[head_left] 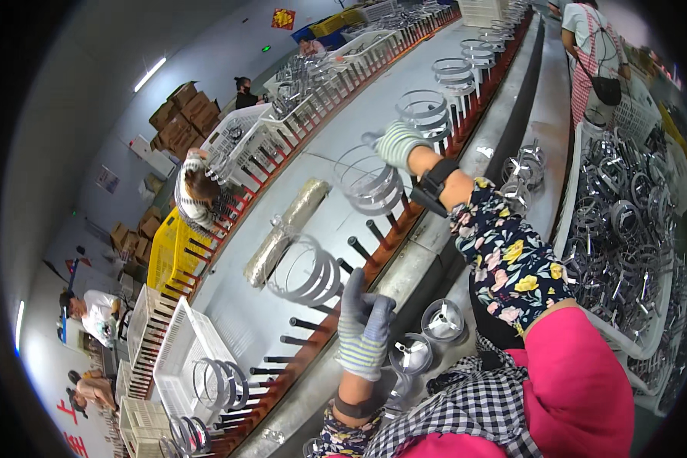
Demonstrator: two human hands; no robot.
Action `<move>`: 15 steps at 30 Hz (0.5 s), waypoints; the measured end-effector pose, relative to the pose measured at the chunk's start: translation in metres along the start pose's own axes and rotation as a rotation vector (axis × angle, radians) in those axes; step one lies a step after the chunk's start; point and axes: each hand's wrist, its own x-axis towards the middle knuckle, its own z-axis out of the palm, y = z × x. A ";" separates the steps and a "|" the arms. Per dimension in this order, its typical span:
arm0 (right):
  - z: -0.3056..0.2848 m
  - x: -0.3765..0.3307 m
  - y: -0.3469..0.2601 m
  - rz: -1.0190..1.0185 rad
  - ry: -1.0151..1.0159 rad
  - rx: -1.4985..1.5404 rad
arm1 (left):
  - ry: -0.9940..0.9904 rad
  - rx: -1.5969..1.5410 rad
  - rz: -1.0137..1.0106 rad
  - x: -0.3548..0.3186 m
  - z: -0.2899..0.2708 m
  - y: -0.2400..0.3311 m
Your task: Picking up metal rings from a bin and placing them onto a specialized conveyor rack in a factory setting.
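My left hand (362,328), in a striped grey glove, is raised beside the row of black-tipped pegs (357,246). Its fingers are apart and hold nothing. Near it, a stack of thin grey metal rings (324,278) hangs at the conveyor's edge. My right hand (403,145), gloved the same way, reaches farther up the line. It is at the upper rim of another ring stack (374,200); whether its fingers grip a ring is hard to make out. A dark band with a black device (435,183) circles my right wrist.
A plastic-wrapped bundle (286,233) lies on the pale conveyor (282,191). Round metal parts with three-armed centres (443,320) sit close to my body. A white crate (649,340) of metal parts stands at right. Co-workers (198,187) work across the line; a person (588,46) stands at far right.
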 end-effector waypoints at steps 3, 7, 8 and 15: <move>-0.002 -0.007 -0.001 0.019 -0.010 0.057 | 0.029 -0.025 -0.065 -0.004 0.000 0.000; -0.013 -0.023 -0.002 -0.152 -0.061 0.112 | 0.086 -0.009 -0.088 0.007 0.000 0.007; -0.001 -0.011 0.007 -0.153 -0.024 0.048 | 0.081 -0.017 -0.054 0.013 0.003 0.005; 0.011 -0.023 -0.014 -0.173 -0.005 0.001 | 0.079 -0.017 -0.062 0.031 0.022 -0.001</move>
